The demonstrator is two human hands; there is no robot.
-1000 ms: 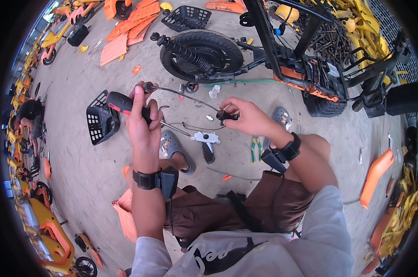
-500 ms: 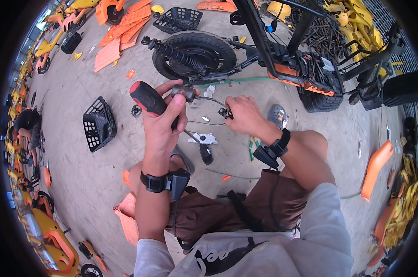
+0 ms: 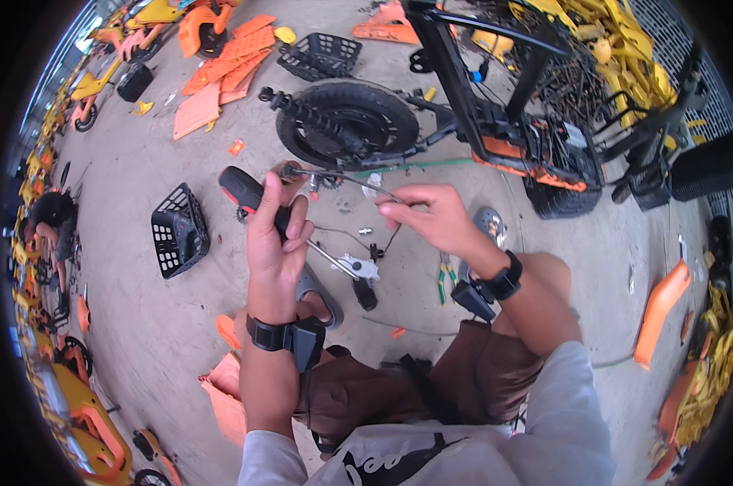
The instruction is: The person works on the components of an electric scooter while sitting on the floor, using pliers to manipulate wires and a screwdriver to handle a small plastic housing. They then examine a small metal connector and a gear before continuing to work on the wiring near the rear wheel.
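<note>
My left hand [image 3: 271, 247] is closed around a screwdriver [image 3: 242, 189] with a black and red handle, its shaft pointing down toward the floor. At its fingertips sits a small brownish cylindrical metal part [image 3: 290, 171], partly hidden by the fingers. A thin dark cable [image 3: 346, 177] runs from this part across to my right hand [image 3: 435, 223], which pinches it between thumb and fingers. Below the pinch the cable hangs down to a small black end piece [image 3: 375, 252]. Beneath, on the floor, lie a white bracket-like piece [image 3: 354, 266] and a black block [image 3: 365, 294].
Pliers [image 3: 443, 283] with green and yellow handles lie near my right foot. A black basket [image 3: 180, 231] stands at the left. Ahead are a wheel [image 3: 346, 121] and a black vehicle frame [image 3: 464, 89]. An orange panel [image 3: 660, 312] lies right. A person [image 3: 49, 219] crouches far left.
My right hand has let go of the black end piece and now pinches the cable, slightly lower. The end piece hangs free. My left hand has shifted left and down, tilting the screwdriver.
</note>
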